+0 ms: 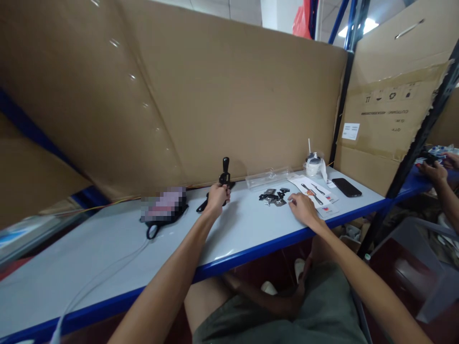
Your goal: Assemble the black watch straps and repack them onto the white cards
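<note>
fingers of your left hand are wrapped around a black tool near the centre of the frame, its handle standing close to upright, the top towards the upper edge. a dark bar shows on the surface at the lower left of that hand, slanting up to the right; i cannot tell whether it belongs to the same tool. your right hand, right of centre, is loosely curled, its fingers low and pointing left; whether they pinch anything, i cannot tell. small dark parts lie just left of those fingertips, in a jumbled heap with no single long axis. of your two hands, the right is clearly nearer to them; from the black tool, the heap sits to the right and a little lower in the frame.
</note>
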{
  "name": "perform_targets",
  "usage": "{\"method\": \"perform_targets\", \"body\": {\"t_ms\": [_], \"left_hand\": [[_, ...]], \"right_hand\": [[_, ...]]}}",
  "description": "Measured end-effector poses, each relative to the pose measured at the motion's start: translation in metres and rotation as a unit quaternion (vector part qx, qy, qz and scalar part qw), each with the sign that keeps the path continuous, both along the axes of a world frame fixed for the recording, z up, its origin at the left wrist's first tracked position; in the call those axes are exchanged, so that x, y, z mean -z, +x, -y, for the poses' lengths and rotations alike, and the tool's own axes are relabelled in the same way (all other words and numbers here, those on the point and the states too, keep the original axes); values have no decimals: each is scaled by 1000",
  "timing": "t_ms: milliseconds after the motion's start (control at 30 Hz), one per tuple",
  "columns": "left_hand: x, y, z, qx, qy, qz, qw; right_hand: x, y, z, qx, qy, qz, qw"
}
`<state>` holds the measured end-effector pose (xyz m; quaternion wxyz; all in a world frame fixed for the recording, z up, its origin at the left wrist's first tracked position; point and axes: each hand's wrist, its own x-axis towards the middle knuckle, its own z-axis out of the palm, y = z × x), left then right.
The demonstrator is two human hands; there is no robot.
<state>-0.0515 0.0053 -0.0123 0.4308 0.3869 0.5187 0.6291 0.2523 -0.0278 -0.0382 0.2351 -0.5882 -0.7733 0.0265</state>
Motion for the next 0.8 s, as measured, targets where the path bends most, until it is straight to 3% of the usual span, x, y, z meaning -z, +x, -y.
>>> {"method": "perform_targets", "body": {"t_ms": [100, 300, 500, 800], "left_hand": [[0, 21, 5, 62, -47, 105, 991], [8, 49, 15, 141, -96, 149, 974], [25, 66, 21, 128, -56, 121, 983], [28, 70, 21, 144, -22, 60, 987]], "right_hand": [[-2, -2, 1, -28, 3, 17, 999], [0, -16, -8, -81, 23, 55, 995], [7, -24, -27, -80, 23, 77, 994], [4, -22, -22, -53, 20, 104, 993]]}}
